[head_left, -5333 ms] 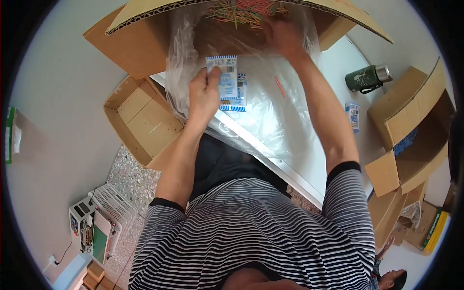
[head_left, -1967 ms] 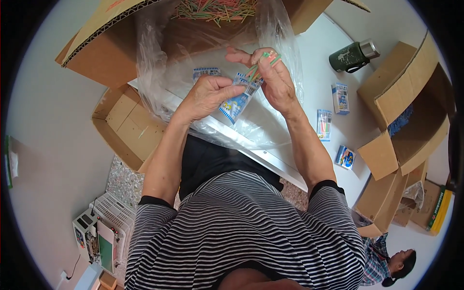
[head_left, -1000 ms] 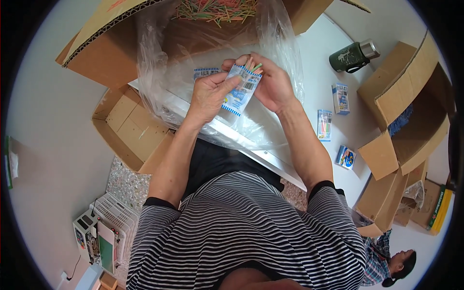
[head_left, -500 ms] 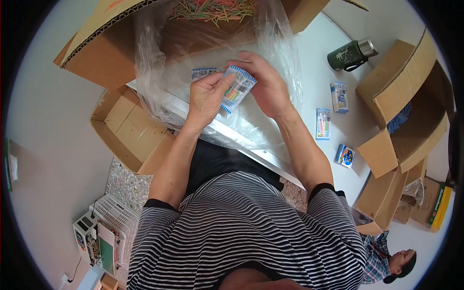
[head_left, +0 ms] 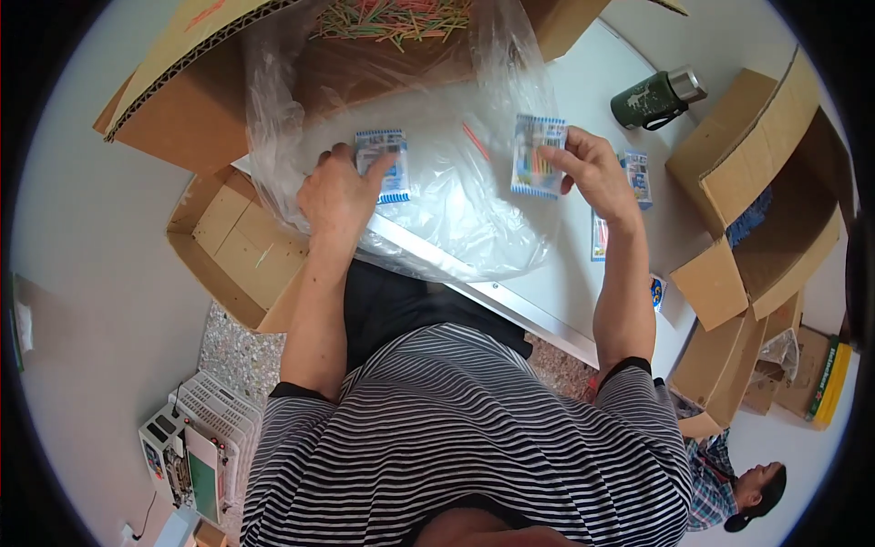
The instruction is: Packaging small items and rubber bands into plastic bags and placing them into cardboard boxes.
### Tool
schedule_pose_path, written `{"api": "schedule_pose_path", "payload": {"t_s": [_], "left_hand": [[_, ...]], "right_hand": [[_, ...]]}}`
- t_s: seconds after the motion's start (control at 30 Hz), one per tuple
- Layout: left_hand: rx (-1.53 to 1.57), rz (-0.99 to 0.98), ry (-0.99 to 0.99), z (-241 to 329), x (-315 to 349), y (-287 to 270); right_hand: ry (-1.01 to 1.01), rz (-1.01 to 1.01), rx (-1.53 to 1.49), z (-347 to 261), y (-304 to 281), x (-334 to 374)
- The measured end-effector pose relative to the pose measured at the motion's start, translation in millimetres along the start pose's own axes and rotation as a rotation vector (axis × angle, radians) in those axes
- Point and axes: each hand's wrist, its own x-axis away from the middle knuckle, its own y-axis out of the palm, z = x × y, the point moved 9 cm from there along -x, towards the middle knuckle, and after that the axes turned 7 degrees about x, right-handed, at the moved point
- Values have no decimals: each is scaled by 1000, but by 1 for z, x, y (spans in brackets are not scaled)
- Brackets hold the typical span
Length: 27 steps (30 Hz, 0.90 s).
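Observation:
My right hand (head_left: 597, 171) pinches a small clear packet (head_left: 536, 169) with blue striped ends, and coloured sticks show through it. It is held over the right edge of the clear plastic bag (head_left: 437, 219) spread on the table. My left hand (head_left: 339, 191) has its thumb across another blue-and-white packet (head_left: 394, 187), with the fingers at its left edge; how far they reach beneath is hidden. Between the hands, a reddish stick (head_left: 476, 142) lies on the plastic. Many thin pink, green and yellow sticks (head_left: 396, 20) sit inside the bag-lined cardboard box (head_left: 187, 123).
Right of my right hand, more packets (head_left: 638, 173) lie on the white table (head_left: 565, 292), partly hidden by my arm. A dark green flask (head_left: 652, 98) lies behind them. Open cartons (head_left: 720, 273) stand at right, a shallow cardboard box (head_left: 228, 237) at left. Another person (head_left: 729, 483) is at lower right.
My hands have moved apart. The right has carried the packet they shared to the right; the left has let go of it and moved onto the other packet. The reddish stick now shows.

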Motion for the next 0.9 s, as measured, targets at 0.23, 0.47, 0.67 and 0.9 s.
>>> {"api": "schedule_pose_path", "payload": {"t_s": [0.23,0.47,0.67,0.9], "left_hand": [[197,-35,-116,-25,-7,12],[303,27,-102,-30,2,5],[314,191,97,-15,5,-7],[883,56,14,-19,-12,28]], "right_hand": [[106,84,-3,70,-78,51],[351,297,790,117,-93,89],[19,597,758,-4,-58,79],[-774,354,940,-122,78,-137]]}}
